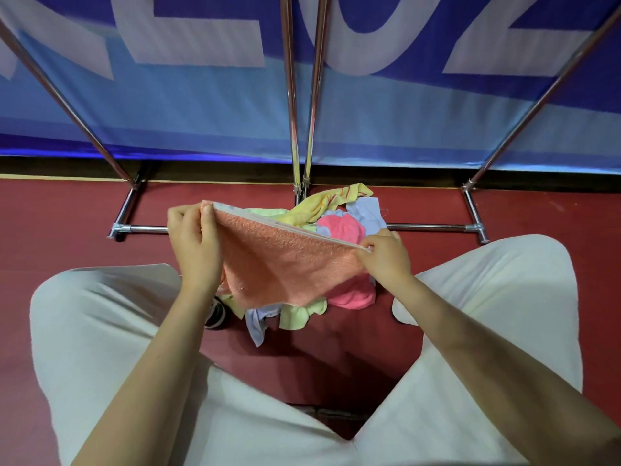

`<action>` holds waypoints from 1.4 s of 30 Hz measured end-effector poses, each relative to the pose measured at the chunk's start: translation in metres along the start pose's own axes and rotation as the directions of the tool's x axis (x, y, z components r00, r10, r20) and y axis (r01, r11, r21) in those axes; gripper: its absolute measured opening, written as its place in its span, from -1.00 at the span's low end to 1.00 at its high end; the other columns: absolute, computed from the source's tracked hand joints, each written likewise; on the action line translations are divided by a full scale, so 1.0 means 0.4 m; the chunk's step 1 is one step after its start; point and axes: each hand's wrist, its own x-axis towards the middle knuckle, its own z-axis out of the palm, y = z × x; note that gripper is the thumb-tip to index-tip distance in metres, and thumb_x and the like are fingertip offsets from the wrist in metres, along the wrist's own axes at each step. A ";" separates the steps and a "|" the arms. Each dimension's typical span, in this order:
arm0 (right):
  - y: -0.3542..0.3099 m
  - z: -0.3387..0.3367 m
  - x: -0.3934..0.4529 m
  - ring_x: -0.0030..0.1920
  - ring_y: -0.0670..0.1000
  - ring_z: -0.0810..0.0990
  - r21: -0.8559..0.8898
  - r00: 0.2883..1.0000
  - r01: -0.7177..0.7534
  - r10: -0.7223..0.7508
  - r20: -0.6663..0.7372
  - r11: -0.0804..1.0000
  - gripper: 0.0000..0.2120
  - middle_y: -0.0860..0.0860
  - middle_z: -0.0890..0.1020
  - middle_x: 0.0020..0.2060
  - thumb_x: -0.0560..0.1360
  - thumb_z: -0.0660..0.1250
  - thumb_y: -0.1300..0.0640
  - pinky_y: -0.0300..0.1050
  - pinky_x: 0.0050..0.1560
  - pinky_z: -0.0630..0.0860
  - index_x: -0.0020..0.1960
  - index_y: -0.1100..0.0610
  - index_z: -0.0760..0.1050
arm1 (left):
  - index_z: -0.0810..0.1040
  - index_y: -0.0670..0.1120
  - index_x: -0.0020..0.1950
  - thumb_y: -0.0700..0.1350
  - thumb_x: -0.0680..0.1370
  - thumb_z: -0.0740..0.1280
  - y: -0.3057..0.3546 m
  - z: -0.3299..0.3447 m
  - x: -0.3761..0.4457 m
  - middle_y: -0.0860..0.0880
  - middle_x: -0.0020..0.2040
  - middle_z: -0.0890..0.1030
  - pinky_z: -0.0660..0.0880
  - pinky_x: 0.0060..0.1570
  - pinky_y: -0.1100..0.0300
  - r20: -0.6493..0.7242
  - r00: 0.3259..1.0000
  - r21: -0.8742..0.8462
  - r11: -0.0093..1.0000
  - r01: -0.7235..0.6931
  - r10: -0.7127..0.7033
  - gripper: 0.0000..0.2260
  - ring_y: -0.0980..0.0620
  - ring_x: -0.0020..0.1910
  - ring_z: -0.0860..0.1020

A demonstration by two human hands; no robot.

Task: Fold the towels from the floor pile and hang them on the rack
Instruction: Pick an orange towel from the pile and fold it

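An orange towel [285,264] hangs doubled over between my hands, above the floor pile. My left hand [193,242] pinches its upper left corner. My right hand [386,257] pinches the corner at the right end of the top edge. Beneath it lies the pile of towels [339,230]: yellow, pink, pale blue and light green ones, partly hidden by the orange towel. The chrome rack [295,129] stands just behind the pile, with upright poles in the middle and slanted poles at both sides.
My knees in white trousers [100,331] spread to either side of the pile on the red floor [67,210]. The rack's base bars [433,227] run along the floor. A blue banner [201,105] hangs behind the rack.
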 end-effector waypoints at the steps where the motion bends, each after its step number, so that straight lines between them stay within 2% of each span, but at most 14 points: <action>1: 0.003 -0.002 0.003 0.13 0.08 0.38 -0.024 1.000 -0.004 0.004 0.006 1.000 -0.85 0.07 0.52 -0.03 0.47 0.38 0.03 -0.08 0.03 0.35 -0.07 0.09 0.63 | 0.56 -0.25 0.01 -0.09 0.66 0.15 -0.002 0.004 -0.001 -0.02 0.00 0.37 0.29 -0.03 0.41 0.001 1.000 0.018 0.999 0.026 -0.026 -0.72 0.12 -0.06 0.38; 4: 0.008 -0.003 0.009 0.08 0.11 0.43 0.028 0.999 -0.042 0.041 0.034 0.999 -0.84 0.11 0.55 -0.05 0.50 0.33 0.06 -0.07 0.01 0.35 -0.08 0.14 0.58 | 0.55 -0.22 0.06 -0.10 0.67 0.12 0.000 0.011 -0.003 -0.08 0.01 0.37 0.22 -0.08 0.33 -0.011 0.996 0.063 0.994 0.090 -0.090 -0.73 0.17 -0.10 0.34; 6: -0.001 -0.019 0.013 -0.09 0.08 0.50 0.279 0.990 -0.134 0.117 0.075 0.951 -0.82 0.13 0.57 -0.15 0.51 0.32 0.10 -0.10 -0.16 0.35 -0.08 0.23 0.56 | 0.55 -0.20 0.15 -0.09 0.68 0.10 -0.012 0.015 0.002 -0.11 0.05 0.38 0.22 -0.07 0.31 -0.017 0.988 0.069 0.986 0.154 -0.153 -0.71 0.11 -0.04 0.35; 10: -0.037 -0.079 0.019 -0.24 -0.08 0.48 0.711 0.971 -0.237 0.194 0.143 0.662 -0.94 -0.03 0.54 -0.24 0.51 0.36 0.15 -0.21 -0.26 0.36 -0.15 0.08 0.54 | 0.58 -0.02 0.05 0.09 0.61 0.11 -0.071 0.032 0.019 -0.14 0.06 0.55 0.42 0.21 0.02 -0.007 0.937 -0.094 0.933 0.347 -0.350 -0.69 -0.09 0.08 0.50; 12: -0.052 -0.110 0.016 -0.23 -0.07 0.53 0.851 0.974 -0.208 0.186 0.132 0.482 -0.91 -0.04 0.59 -0.27 0.49 0.39 0.17 -0.19 -0.18 0.43 -0.18 0.05 0.56 | 0.54 0.05 -0.05 0.04 0.63 0.11 -0.071 0.040 0.015 0.02 -0.09 0.55 0.48 0.09 0.07 0.012 0.902 -0.202 0.882 0.425 -0.432 -0.77 0.02 -0.03 0.51; 14: -0.065 -0.140 0.004 -0.26 -0.09 0.58 0.909 0.979 -0.177 0.163 0.123 0.378 -0.94 -0.04 0.63 -0.29 0.50 0.38 0.19 -0.21 -0.19 0.48 -0.15 0.07 0.57 | 0.49 -0.02 -0.02 -0.03 0.67 0.10 -0.057 0.048 0.010 0.10 -0.16 0.49 0.46 -0.05 0.24 0.027 0.900 -0.247 0.869 0.428 -0.435 -0.79 0.12 -0.11 0.46; 16: -0.074 -0.165 -0.007 -0.27 -0.12 0.56 0.888 0.988 -0.105 0.150 0.042 0.448 -0.93 -0.05 0.60 -0.29 0.51 0.37 0.19 -0.26 -0.25 0.46 -0.15 0.07 0.54 | 0.46 -0.06 0.04 -0.03 0.69 0.08 -0.035 0.052 0.000 0.13 -0.18 0.45 0.39 -0.18 0.35 0.023 0.923 -0.204 0.902 0.381 -0.384 -0.79 0.19 -0.18 0.41; 21: -0.066 -0.204 -0.008 -0.35 -0.22 0.42 0.728 0.955 0.105 0.136 -0.264 0.678 -0.87 -0.11 0.50 -0.36 0.47 0.39 0.16 -0.33 -0.32 0.35 -0.23 0.09 0.48 | 0.46 -0.18 0.08 -0.06 0.69 0.07 0.001 0.034 -0.007 0.00 -0.23 0.51 0.18 -0.26 0.17 -0.022 0.999 0.188 0.981 0.037 -0.034 -0.75 -0.03 -0.23 0.42; 24: -0.065 -0.220 -0.006 -0.40 -0.24 0.39 0.671 0.953 0.124 0.102 -0.286 0.731 -0.85 -0.11 0.48 -0.38 0.46 0.39 0.15 -0.38 -0.37 0.32 -0.24 0.12 0.46 | 0.45 -0.21 0.09 -0.06 0.69 0.06 0.002 0.025 0.005 -0.21 -0.08 0.59 0.19 -0.23 0.12 -0.049 0.998 0.345 0.938 -0.027 0.047 -0.73 -0.22 -0.14 0.50; 28: -0.066 -0.221 -0.006 -0.41 -0.28 0.44 0.623 0.978 0.094 0.046 -0.205 0.776 -0.86 -0.09 0.51 -0.34 0.48 0.40 0.14 -0.43 -0.43 0.31 -0.21 0.11 0.47 | 0.48 -0.29 0.10 -0.13 0.68 0.07 -0.015 0.031 0.016 -0.28 0.08 0.50 0.27 -0.08 0.09 -0.066 0.998 0.296 0.955 0.025 -0.005 -0.72 -0.23 0.02 0.46; 31: -0.059 -0.221 -0.006 -0.33 -0.20 0.46 0.633 0.987 0.073 0.034 -0.156 0.771 -0.90 -0.08 0.53 -0.29 0.48 0.40 0.16 -0.39 -0.38 0.36 -0.15 0.12 0.49 | 0.48 -0.30 0.13 -0.14 0.68 0.06 -0.035 0.035 0.023 -0.25 0.06 0.50 0.28 0.03 0.20 -0.034 0.992 0.088 0.988 0.126 -0.123 -0.72 -0.12 0.04 0.44; 34: -0.049 -0.218 -0.003 -0.27 -0.14 0.48 0.670 0.990 0.066 0.033 -0.134 0.740 -0.87 -0.08 0.54 -0.29 0.48 0.40 0.20 -0.27 -0.29 0.40 -0.20 0.05 0.49 | 0.45 -0.19 0.06 -0.07 0.69 0.05 -0.036 0.043 0.022 0.02 -0.14 0.46 0.26 -0.11 0.26 -0.011 0.962 -0.065 0.961 0.270 -0.272 -0.73 0.04 -0.06 0.38; 38: -0.045 -0.210 0.000 -0.29 -0.13 0.48 0.764 0.986 0.034 0.102 -0.130 0.645 -0.84 -0.07 0.53 -0.32 0.48 0.38 0.23 -0.20 -0.24 0.41 -0.22 0.04 0.48 | 0.41 -0.18 -0.03 -0.09 0.69 0.05 -0.026 0.040 0.022 0.02 -0.23 0.40 0.23 -0.17 0.21 -0.018 0.978 -0.036 0.978 0.206 -0.207 -0.77 0.17 -0.22 0.31; 42: -0.047 -0.200 0.003 -0.30 -0.13 0.48 0.849 0.982 0.028 0.145 -0.123 0.528 -0.85 -0.06 0.52 -0.33 0.49 0.37 0.23 -0.20 -0.22 0.41 -0.22 0.05 0.49 | 0.45 -0.25 0.00 -0.10 0.69 0.07 -0.027 0.041 0.027 -0.09 -0.15 0.45 0.22 -0.16 0.21 -0.013 0.983 0.000 0.983 0.185 -0.185 -0.73 0.11 -0.19 0.34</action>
